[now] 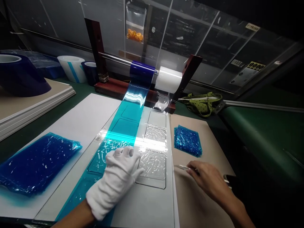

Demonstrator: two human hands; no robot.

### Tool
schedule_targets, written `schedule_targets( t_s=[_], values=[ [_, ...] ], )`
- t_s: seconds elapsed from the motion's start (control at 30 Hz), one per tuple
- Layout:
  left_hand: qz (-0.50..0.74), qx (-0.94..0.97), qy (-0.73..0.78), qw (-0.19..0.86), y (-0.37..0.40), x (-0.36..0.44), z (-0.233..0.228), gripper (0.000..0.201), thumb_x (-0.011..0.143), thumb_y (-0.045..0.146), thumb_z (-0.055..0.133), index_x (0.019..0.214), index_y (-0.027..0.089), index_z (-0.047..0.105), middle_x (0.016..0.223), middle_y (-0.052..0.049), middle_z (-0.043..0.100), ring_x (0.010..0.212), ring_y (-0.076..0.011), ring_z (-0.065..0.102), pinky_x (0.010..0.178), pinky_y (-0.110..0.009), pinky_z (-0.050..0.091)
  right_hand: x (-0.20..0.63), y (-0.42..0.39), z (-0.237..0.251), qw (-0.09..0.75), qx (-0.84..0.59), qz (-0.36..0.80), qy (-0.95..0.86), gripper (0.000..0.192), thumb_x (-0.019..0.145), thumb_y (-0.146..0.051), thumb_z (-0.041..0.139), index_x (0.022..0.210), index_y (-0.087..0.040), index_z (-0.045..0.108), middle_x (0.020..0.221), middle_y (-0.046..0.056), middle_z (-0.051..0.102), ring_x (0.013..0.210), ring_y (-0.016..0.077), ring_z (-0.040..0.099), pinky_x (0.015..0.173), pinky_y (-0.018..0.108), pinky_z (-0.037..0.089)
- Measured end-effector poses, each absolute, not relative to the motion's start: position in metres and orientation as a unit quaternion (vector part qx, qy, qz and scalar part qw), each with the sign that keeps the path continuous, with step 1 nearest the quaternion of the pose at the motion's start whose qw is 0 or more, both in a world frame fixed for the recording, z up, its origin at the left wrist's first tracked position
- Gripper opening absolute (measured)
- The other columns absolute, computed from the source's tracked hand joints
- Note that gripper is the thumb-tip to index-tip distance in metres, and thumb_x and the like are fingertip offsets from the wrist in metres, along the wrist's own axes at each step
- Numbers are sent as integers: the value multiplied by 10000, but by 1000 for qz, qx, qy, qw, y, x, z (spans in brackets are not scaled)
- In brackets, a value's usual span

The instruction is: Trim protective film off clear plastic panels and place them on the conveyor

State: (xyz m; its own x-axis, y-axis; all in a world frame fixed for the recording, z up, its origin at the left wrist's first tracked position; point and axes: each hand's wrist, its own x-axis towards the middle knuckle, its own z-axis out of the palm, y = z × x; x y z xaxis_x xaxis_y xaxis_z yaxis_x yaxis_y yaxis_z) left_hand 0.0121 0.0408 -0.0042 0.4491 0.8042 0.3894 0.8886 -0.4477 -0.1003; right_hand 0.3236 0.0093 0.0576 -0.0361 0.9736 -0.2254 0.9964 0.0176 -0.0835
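Observation:
My left hand [121,177], in a white glove, rests palm down on the blue film strip [124,128], fingers partly spread and the thumb out to the right. The strip runs from a dark blue film roll [142,71] down over a glass sheet [146,202] and is wrinkled around my fingertips. My bare right hand [205,175] pinches a slim, light-tipped tool [184,167] over the brown board; its exact kind is unclear. Left of my right hand, clear film [152,164] covers rectangular outlines on the glass.
A dark red stand [190,71] carries the blue roll and a white roll [169,78] on a rod. Stacks of blue film pieces lie left [40,163] and right [187,141]. Spare rolls [71,68] and a board stack [47,98] stand left. A green pouch [203,103] lies behind.

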Motion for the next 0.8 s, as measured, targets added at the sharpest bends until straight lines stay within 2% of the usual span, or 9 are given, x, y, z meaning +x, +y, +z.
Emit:
schedule_targets(
  t_s=[0.1,0.2,0.3,0.37,0.43,0.5,0.57,0.7,0.8],
  values=[
    [-157,-849,-460,207,20,18,-5,355,896,496,483,1069,220,622,1105,-158,556,994,-323,546,855,-515,417,310,-10,50,27,699,-205,684,260,932,-328,446,909,-244,692,901,56,724,838,252,656,705,336,405],
    [-159,-862,-454,160,7,21,-6,292,910,456,483,1063,248,618,1116,-110,577,1023,-287,564,902,-487,433,299,-17,42,-14,697,-258,669,267,918,-370,461,906,-232,689,912,63,714,881,259,635,751,344,402],
    [-171,-870,-451,105,1,23,-7,308,921,442,463,1124,267,615,1094,-98,623,1003,-286,604,862,-486,487,297,-16,37,-61,675,-320,662,263,889,-398,497,838,-205,669,854,55,686,840,233,607,734,315,394],
    [-168,-865,-468,67,0,22,-9,334,931,410,446,1207,286,587,1028,-108,655,886,-264,645,762,-457,535,298,-14,35,-97,643,-392,650,289,876,-429,506,786,-189,639,762,31,639,750,195,574,659,278,376],
    [-171,-849,-500,5,3,19,-15,346,946,367,406,1248,317,568,883,-95,666,684,-205,636,616,-376,548,299,-11,34,-126,612,-463,628,330,868,-471,507,761,-177,615,703,9,586,677,161,527,593,254,336],
    [-201,-824,-522,-91,10,13,-22,353,958,336,352,1220,358,588,734,-63,630,528,-154,563,496,-298,510,300,-10,34,-144,599,-502,607,364,849,-511,529,755,-167,605,685,-1,555,644,141,488,567,245,300],
    [-231,-799,-528,-174,18,7,-30,374,960,312,313,1160,390,619,675,-48,603,471,-136,510,442,-265,480,301,-9,33,-153,600,-514,594,380,825,-532,564,741,-163,598,666,-9,531,623,129,456,555,241,281],
    [-235,-784,-544,-186,26,5,-29,473,948,201,261,1152,446,611,841,-63,681,432,-112,450,413,-268,460,306,-12,28,-169,603,-511,589,402,820,-554,574,735,-162,608,657,-10,509,622,129,439,546,238,282],
    [-238,-765,-578,-154,27,8,-8,560,935,133,232,1163,489,600,1003,-61,690,475,-124,471,468,-336,493,316,-17,26,-186,620,-489,584,385,820,-539,582,746,-165,637,690,4,540,665,148,475,572,242,312]
  ],
)
